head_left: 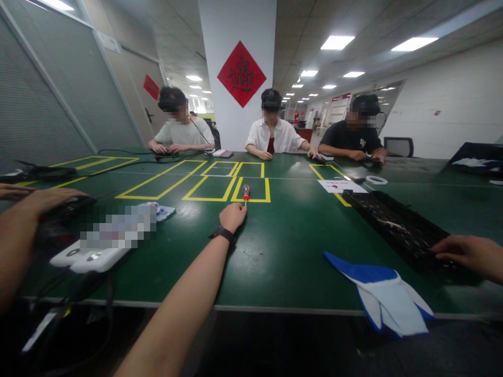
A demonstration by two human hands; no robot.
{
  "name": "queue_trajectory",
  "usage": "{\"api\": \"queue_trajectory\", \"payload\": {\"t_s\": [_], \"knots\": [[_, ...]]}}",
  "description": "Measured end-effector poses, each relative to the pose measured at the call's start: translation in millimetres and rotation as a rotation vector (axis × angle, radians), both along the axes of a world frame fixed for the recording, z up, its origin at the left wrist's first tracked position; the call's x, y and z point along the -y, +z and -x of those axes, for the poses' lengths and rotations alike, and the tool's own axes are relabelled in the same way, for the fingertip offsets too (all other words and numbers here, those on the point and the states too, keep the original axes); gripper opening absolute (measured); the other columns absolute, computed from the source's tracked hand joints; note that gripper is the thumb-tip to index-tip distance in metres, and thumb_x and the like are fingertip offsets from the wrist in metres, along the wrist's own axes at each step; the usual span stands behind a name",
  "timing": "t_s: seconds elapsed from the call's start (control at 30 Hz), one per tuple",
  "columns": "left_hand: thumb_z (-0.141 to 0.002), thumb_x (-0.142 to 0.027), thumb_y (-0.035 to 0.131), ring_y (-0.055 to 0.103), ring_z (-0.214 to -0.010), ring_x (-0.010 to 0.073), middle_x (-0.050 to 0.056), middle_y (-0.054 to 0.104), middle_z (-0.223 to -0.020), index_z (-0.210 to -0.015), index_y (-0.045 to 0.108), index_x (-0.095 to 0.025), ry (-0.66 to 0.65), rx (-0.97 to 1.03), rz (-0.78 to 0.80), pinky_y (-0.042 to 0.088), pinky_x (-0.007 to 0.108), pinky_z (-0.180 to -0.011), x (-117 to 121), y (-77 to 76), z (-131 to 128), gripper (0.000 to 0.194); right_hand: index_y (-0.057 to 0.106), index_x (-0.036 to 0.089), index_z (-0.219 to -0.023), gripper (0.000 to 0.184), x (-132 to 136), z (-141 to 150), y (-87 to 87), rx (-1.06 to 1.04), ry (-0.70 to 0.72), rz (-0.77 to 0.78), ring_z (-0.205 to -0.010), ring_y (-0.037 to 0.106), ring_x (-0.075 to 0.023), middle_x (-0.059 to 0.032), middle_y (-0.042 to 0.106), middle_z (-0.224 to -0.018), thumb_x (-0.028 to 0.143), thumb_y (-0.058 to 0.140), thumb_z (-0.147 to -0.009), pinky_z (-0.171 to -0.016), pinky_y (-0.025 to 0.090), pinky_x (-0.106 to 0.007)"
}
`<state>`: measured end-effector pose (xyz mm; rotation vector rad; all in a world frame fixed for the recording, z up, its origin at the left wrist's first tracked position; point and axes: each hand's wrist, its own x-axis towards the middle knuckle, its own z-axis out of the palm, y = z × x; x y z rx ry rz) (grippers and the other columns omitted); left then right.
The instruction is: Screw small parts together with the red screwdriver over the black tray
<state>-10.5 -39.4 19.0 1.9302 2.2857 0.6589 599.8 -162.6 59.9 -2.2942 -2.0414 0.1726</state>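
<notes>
Near the middle of the table, my left hand [232, 215], with a black band at its wrist, is closed at the metal shaft of a screwdriver [246, 192]. The red handle points away from me, beside a yellow tape outline. On the right, my right hand [469, 255] has its fingers and thumb together at the near end of a long black case [387, 217]. Small parts lie inside the case; what is between those fingers is hard to see. A blue and white glove [387, 290] lies in front of the case, over the table edge.
The green table [291, 230] carries several yellow tape outlines. Left of me lie a white device [98, 256] with cables and another person's hands [51, 201]. A paper sheet [340, 186] and a white ring [376, 180] lie beyond the case. Three people sit opposite.
</notes>
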Motion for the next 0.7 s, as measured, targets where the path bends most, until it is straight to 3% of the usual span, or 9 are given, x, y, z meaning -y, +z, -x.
{"api": "queue_trajectory", "payload": {"t_s": [0.27, 0.47, 0.6, 0.7], "knots": [[-0.081, -0.049, 0.037, 0.061, -0.082, 0.0225, 0.008, 0.068, -0.089, -0.079, 0.064, -0.022, -0.008, 0.003, 0.002, 0.042, 0.028, -0.064, 0.0, 0.3, 0.1, 0.038, 0.071, 0.019, -0.079, 0.024, -8.8, 9.6, 2.9, -0.011, -0.119, 0.079, -0.081, 0.064, -0.0272, -0.0065, 0.071, -0.083, 0.032, 0.060, -0.062, -0.073, 0.047, -0.038], [-0.081, -0.049, 0.037, 0.061, -0.084, 0.0226, 0.008, 0.068, -0.089, -0.080, 0.065, -0.022, 0.001, -0.015, 0.019, 0.042, 0.028, -0.066, 0.2, 2.0, -2.3, 0.039, 0.070, 0.017, -0.088, 0.036, -18.3, 21.2, 27.3, -0.119, -0.216, 0.194, -0.075, 0.064, -0.0259, -0.0064, 0.071, -0.079, 0.041, 0.060, -0.063, -0.069, 0.045, -0.035], [-0.081, -0.048, 0.038, 0.061, -0.085, 0.0223, 0.009, 0.068, -0.091, -0.079, 0.065, -0.021, 0.023, -0.012, 0.036, 0.042, 0.027, -0.067, 0.7, 3.7, -3.5, 0.038, 0.067, 0.017, -0.097, 0.042, -26.1, 48.2, 39.7, -0.202, -0.115, 0.081, -0.088, 0.062, -0.0228, -0.0057, 0.070, -0.094, 0.045, 0.060, -0.066, -0.080, 0.043, -0.031], [-0.080, -0.048, 0.039, 0.061, -0.083, 0.0225, 0.008, 0.068, -0.088, -0.078, 0.065, -0.022, 0.020, -0.002, 0.029, 0.042, 0.027, -0.065, 1.5, 4.1, -3.5, 0.037, 0.068, 0.017, -0.095, 0.038, -29.6, 44.0, 35.1, -0.104, -0.152, 0.058, -0.087, 0.062, -0.0248, -0.0069, 0.070, -0.094, 0.040, 0.060, -0.065, -0.078, 0.043, -0.033]]}}
